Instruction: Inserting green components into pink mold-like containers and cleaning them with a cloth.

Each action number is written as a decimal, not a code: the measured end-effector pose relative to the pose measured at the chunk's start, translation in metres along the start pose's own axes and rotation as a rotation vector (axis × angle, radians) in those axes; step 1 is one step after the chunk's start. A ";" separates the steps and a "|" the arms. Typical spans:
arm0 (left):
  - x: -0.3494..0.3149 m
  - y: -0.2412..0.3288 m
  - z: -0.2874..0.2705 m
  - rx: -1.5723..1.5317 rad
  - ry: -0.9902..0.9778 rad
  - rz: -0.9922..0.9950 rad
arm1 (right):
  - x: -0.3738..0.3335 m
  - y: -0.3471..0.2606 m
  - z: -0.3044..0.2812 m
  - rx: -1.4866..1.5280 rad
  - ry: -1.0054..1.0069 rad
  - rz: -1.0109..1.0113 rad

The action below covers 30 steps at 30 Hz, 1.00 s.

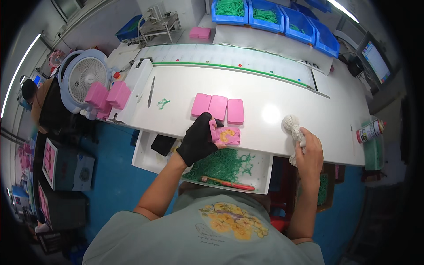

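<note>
My left hand (197, 140), in a black fingerless glove, is closed on a pink rubber mould (235, 136) with a yellowish hollow on its upper face, held over the table's front edge. Behind it, three pink blocks (217, 107) lie in a row on the white table (260, 88). Off to the right, my bare right hand (310, 152) grips the lower end of a white cloth pouch (293, 125), whose bunched round head rests on the tabletop. Below the mould, an open drawer (263, 183) holds a heap of small green pieces (223, 164) and a red-handled brush (229, 183).
Tweezers (151, 92) and a small green piece (163, 104) lie at left, near a fan (86, 75) and stacked pink blocks (118, 95). A light strip with a green edge (221, 66) spans the back. Blue bins (265, 28) stand beyond; a spray can (370, 131) sits right.
</note>
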<state>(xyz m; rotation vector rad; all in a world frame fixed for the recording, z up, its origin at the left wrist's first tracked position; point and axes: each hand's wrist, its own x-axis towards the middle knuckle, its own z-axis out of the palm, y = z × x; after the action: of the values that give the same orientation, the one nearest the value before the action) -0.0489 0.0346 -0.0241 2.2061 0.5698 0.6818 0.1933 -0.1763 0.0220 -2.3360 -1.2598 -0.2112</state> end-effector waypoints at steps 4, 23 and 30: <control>-0.001 0.018 0.001 -0.108 -0.048 -0.058 | 0.000 -0.036 -0.004 0.080 0.230 -0.198; -0.016 0.051 0.041 -0.917 0.147 -0.287 | -0.033 -0.100 0.062 1.376 -0.297 0.322; -0.013 0.053 0.044 -0.731 0.213 -0.172 | -0.037 -0.117 0.057 1.113 -0.119 0.094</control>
<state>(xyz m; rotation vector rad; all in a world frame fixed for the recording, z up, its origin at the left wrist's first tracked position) -0.0221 -0.0288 -0.0134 1.4021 0.5037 0.8709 0.0718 -0.1227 -0.0014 -1.4235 -0.9290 0.5410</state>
